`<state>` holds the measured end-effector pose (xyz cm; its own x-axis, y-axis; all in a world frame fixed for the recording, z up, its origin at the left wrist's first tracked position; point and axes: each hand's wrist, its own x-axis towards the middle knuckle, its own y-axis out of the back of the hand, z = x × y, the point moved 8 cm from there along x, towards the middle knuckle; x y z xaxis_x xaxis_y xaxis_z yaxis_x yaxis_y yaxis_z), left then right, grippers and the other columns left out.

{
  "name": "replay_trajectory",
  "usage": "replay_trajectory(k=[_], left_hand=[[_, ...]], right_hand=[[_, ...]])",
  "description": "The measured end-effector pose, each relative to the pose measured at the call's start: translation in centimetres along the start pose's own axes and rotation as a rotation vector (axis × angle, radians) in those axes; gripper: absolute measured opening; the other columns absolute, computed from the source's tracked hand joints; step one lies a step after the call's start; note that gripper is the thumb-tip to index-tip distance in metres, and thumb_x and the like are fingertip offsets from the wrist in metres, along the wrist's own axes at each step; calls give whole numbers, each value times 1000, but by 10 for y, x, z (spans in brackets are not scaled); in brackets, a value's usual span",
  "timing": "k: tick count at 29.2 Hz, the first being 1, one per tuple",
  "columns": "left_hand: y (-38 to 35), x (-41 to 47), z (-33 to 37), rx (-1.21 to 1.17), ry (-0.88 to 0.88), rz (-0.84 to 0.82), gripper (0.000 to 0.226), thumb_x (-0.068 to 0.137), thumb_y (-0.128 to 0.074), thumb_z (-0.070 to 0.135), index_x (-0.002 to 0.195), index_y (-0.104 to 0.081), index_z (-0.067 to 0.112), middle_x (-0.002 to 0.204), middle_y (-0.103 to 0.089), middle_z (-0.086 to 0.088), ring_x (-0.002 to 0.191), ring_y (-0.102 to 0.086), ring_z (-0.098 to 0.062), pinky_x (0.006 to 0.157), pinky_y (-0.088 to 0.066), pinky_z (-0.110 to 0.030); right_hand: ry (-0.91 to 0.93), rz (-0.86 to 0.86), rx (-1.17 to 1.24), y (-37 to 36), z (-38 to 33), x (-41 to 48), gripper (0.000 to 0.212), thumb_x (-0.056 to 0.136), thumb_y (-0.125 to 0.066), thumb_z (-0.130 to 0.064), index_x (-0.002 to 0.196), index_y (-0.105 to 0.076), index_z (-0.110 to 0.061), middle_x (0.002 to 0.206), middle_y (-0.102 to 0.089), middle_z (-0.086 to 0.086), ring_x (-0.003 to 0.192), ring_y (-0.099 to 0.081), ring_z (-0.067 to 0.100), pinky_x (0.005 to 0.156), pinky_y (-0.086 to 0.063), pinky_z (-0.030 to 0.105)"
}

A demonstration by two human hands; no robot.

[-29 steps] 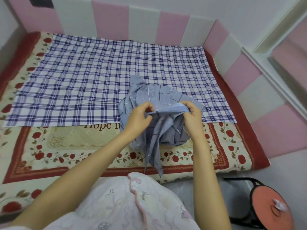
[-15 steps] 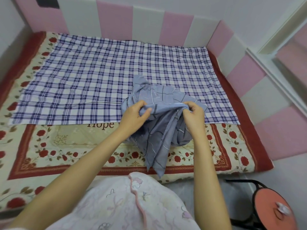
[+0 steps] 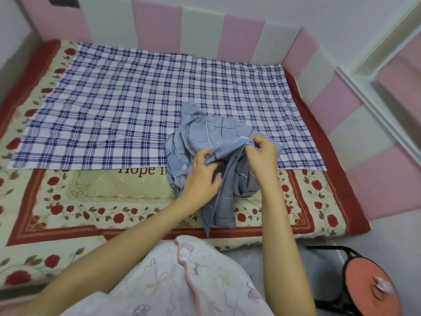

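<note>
Crumpled blue-grey cloth (image 3: 205, 133) on the bed, left hand (image 3: 202, 176) and right hand (image 3: 262, 156) fingers curled, pinching its bunched edge

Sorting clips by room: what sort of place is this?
Likely a bedroom: a floral quilt, a checked sheet spread over it, and padded wall panels around them.

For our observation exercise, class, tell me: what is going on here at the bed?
A person at the bed's near edge is working a crumpled grey-blue cloth with both hands. The left hand and right hand each pinch a bunched edge of it, close together. The cloth lies in a heap, partly on the blue checked sheet and partly on the rose-patterned quilt, with one end trailing toward the person. It is neither spread flat nor folded yet.
</note>
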<state>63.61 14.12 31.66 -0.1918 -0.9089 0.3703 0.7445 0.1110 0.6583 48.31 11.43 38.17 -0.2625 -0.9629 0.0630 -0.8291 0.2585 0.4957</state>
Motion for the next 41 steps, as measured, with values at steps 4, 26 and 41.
replay_trajectory(k=[4,26,41], left_hand=[[-6,5,5,-136,145,43,31,79,-71,38,101,-66,17,120,-37,-2,117,-41,-19,77,-48,-28],[21,-6,-9,-38,-28,68,11,71,-63,12,69,-52,10,107,-42,-3,98,-39,-22,61,-47,-39],[10,9,1,-235,376,239,42,77,-59,36,102,-53,2,122,-35,-10,114,-39,-28,90,-45,-45]], right_hand=[[16,3,3,0,-2,2,16,88,-51,-10,75,-59,-14,64,-51,1,58,-42,12,57,-37,28],[170,-107,-142,5,-5,-9,23,84,-49,1,89,-55,-21,82,-58,-13,75,-52,6,67,-43,23],[275,-8,-291,-15,-80,7,14,75,-51,-10,66,-40,-15,54,-38,-1,51,-28,15,47,-24,28]])
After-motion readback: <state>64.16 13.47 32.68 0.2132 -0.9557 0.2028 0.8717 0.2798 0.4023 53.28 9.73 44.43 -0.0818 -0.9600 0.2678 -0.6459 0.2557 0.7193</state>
